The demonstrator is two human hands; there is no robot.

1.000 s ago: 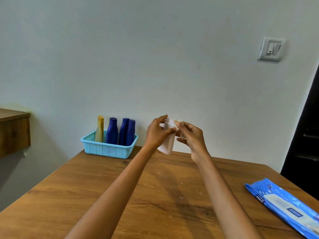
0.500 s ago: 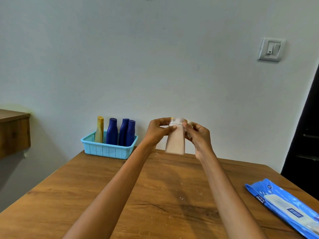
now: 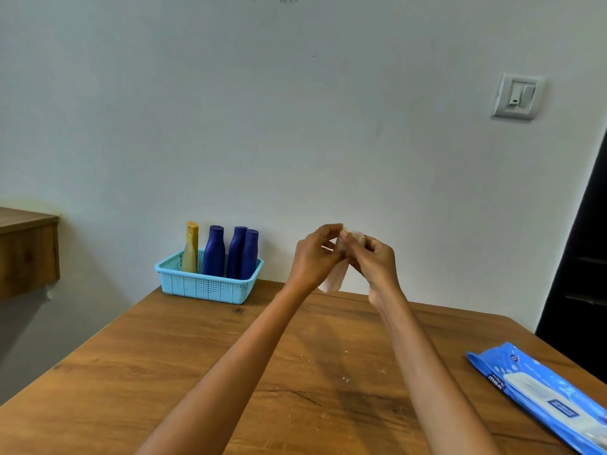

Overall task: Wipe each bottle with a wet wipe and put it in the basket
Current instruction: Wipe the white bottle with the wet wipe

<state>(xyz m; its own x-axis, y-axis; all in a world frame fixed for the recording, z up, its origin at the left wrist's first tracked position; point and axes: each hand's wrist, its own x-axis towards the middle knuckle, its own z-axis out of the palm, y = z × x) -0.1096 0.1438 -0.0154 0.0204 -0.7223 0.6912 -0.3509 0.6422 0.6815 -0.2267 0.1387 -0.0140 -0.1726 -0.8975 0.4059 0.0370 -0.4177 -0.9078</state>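
A pale pink bottle [image 3: 333, 280] is held up above the far part of the table, mostly hidden between both hands. My left hand [image 3: 313, 257] grips its upper part from the left. My right hand [image 3: 374, 261] pinches a white wet wipe [image 3: 356, 236] against the bottle's top. The light blue basket [image 3: 210, 285] stands at the table's back left by the wall. In it stand a yellow bottle [image 3: 190, 247] and three dark blue bottles [image 3: 230, 252], all upright.
A blue pack of wet wipes [image 3: 542, 392] lies at the table's right edge. The wooden table [image 3: 230, 372] carries small white crumbs near its middle. A wooden shelf [image 3: 26, 251] juts out at the left. A dark doorway [image 3: 584, 257] is at the right.
The bottle has turned in my hands: half a second ago its wide face showed, now only its lower edge shows. My hands have closed in together over its top.
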